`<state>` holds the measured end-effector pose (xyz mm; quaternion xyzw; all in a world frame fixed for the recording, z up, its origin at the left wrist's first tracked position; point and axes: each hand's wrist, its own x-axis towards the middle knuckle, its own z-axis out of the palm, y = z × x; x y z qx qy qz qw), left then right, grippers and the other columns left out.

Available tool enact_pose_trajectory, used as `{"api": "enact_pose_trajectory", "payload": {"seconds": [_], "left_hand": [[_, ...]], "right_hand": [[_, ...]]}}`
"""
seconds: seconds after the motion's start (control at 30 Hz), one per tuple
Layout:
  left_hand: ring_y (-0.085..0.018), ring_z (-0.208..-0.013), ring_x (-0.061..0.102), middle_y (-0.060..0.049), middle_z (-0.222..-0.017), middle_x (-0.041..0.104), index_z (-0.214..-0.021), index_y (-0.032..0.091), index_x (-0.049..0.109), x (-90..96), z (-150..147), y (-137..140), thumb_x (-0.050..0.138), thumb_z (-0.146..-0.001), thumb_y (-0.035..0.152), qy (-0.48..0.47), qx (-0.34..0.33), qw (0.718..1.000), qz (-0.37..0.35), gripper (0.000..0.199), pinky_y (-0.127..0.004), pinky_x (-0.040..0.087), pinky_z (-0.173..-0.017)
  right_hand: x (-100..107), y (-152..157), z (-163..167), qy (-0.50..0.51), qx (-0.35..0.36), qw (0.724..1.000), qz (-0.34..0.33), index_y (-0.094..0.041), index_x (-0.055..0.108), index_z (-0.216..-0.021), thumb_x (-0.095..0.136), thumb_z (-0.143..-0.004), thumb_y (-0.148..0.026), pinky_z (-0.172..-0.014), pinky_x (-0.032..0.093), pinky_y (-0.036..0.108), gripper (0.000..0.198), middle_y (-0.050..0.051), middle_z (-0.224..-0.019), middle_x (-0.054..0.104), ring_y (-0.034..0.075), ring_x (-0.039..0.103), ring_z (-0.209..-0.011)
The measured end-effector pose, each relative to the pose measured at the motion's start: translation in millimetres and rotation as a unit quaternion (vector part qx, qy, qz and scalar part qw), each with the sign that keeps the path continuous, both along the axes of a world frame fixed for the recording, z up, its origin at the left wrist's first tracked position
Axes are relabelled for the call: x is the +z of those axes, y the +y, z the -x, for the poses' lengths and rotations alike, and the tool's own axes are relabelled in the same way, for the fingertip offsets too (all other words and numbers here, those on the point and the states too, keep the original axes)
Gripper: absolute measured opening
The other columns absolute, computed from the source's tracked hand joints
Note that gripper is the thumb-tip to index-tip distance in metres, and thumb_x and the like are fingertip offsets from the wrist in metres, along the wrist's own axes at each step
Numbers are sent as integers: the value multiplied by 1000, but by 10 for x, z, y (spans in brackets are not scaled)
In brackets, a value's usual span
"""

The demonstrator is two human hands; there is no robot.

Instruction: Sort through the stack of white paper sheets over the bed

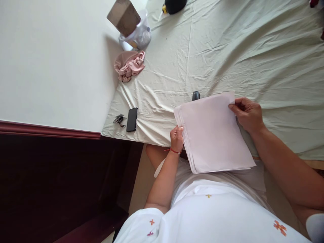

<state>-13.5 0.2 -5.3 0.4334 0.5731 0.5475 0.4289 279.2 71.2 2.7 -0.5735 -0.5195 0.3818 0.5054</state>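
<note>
Held between both hands: a stack of white paper sheets (pixel 215 135), raised over the near edge of the bed and tilted toward the wearer's lap. Left hand (pixel 176 137) closed on the stack's left edge, about midway along, thumb on top and the other fingers hidden beneath; a red thread band at that wrist. Right hand (pixel 248 114) closed on the far right corner, thumb and fingertips pinching the top sheets there. Both grips narrow and shut on paper. Left edges of the sheets slightly fanned, showing many layers.

Beneath and beyond, a bed covered by a pale green sheet (pixel 227 50), creased and wrinkled, stretching far and right. To the left, a plain cream wall (pixel 50 57) above a dark red-brown wooden trim (pixel 50 130), with darker wood below it.

Just past the stack's far edge, a small dark object (pixel 195 95) partly hidden by the paper; kind unclear. Left of the stack, near the bed's corner, a black phone (pixel 132 119) lying flat, with a bunch of keys (pixel 118 119) just beside it. Farther off, a crumpled pink cloth (pixel 129 65), then a clear plastic bag (pixel 139 35) with a brown cardboard box (pixel 123 17) leaning against it. At the far edge, a black object with a yellow part (pixel 173 5), cut off by the frame.
</note>
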Motion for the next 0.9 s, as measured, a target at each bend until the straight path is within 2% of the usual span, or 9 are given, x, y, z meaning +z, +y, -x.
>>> {"api": "enact_pose_trajectory", "payload": {"seconds": [0.23,0.47,0.7,0.77,0.9], "left_hand": [[-18,-82,65,-2,-79,73,-83,18,75,24,-19,0,62,-87,37,-12,-5,1000,-5,24,-27,50,-80],[-17,-81,66,-2,-80,75,-85,17,75,19,-17,-7,60,-89,37,-4,-3,1000,-2,25,-26,50,-78],[-20,-94,72,-5,-98,80,-102,18,75,-6,-5,-9,58,-95,41,-2,-34,999,-8,30,-30,54,-88],[-22,-102,72,-6,-106,80,-107,19,74,16,-10,-10,57,-97,47,33,-47,998,-12,34,-31,53,-93],[-24,-114,72,-9,-118,79,-116,19,73,53,-42,-17,69,-92,49,106,-72,992,-16,39,-34,52,-103]], "right_hand": [[-45,20,-7,1,-11,1000,-5,-22,69,-88,76,-81,-34,-62,37,29,15,-2,-71,58,11,45,-62],[-27,16,13,4,-18,1000,0,-20,71,-90,73,-78,-35,-62,37,25,19,-4,-72,62,9,48,-63],[19,0,5,-1,-26,1000,14,-18,70,-89,73,-80,-34,-59,37,23,18,-3,-72,62,9,49,-63],[33,-12,11,0,-25,1000,17,-18,70,-88,73,-81,-35,-58,36,23,19,-3,-71,61,9,48,-61],[45,-34,47,-1,-10,1000,16,-18,68,-90,73,-81,-37,-58,38,24,21,-2,-73,63,9,50,-61]]}}
